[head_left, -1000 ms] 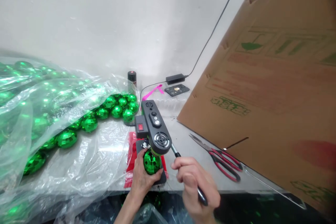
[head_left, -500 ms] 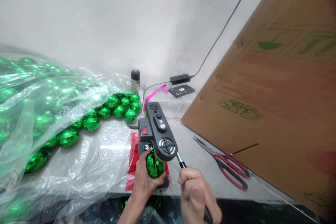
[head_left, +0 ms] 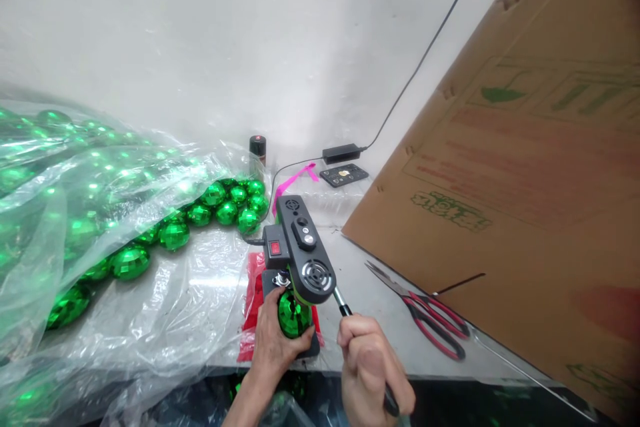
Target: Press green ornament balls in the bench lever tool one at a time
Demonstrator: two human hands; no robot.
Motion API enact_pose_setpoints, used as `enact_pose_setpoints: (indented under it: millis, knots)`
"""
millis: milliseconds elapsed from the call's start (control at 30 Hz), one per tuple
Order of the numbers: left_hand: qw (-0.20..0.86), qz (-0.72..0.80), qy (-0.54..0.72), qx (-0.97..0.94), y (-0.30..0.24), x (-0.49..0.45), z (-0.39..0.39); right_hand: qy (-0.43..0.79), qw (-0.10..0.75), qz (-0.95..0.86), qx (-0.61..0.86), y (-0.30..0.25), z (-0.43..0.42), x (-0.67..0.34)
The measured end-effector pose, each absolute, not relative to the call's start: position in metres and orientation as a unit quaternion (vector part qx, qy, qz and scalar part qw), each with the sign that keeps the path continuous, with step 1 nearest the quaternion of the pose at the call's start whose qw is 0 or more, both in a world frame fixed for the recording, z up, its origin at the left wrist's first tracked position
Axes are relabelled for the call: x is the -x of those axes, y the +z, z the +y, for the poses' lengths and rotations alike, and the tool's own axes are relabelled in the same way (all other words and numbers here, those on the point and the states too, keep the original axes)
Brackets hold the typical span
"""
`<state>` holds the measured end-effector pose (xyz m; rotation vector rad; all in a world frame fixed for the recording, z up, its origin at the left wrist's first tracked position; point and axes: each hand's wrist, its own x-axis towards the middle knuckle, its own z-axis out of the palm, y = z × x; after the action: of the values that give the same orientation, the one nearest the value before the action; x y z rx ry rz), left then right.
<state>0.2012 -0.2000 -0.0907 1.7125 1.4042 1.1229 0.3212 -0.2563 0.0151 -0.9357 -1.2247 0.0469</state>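
Note:
My left hand (head_left: 274, 341) grips a shiny green faceted ball (head_left: 294, 315), thumb on its near right side and fingers on its left. The ball sits under the rounded near end of a black machine (head_left: 306, 250) with round vents and a red switch (head_left: 275, 247). My right hand (head_left: 373, 361) is wrapped around the black grip of a lever handle (head_left: 344, 307), whose metal shaft runs up to the machine. Red plastic sheet (head_left: 254, 320) lies beneath the machine's base. Where ball and machine meet is partly hidden.
Many green balls (head_left: 174, 235) lie at left under a clear plastic bag (head_left: 150, 300). Red-handled scissors (head_left: 425, 310) lie right of my right hand, beside a large cardboard box (head_left: 480, 227). Behind stand a black-capped can (head_left: 258, 147), a power adapter (head_left: 343, 153) and a phone (head_left: 344, 175).
The view has shifted slightly, so the box and scissors appear a little further left. Both hands keep their holds on the ball and the lever handle.

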Motion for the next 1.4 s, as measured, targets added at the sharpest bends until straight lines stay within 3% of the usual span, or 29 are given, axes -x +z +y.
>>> enact_pose_setpoints:
  millis: [900,1400]
  knots:
    - [0.338,0.521,0.462,-0.633,-0.089,-0.211,-0.202,-0.021,0.755,-0.514,0.407,0.035,-0.241,-0.306]
    - [0.337,0.526,0.448,-0.64,-0.093,-0.21,-0.2,-0.031,0.726,-0.546,0.417,0.002,-0.248,-0.311]
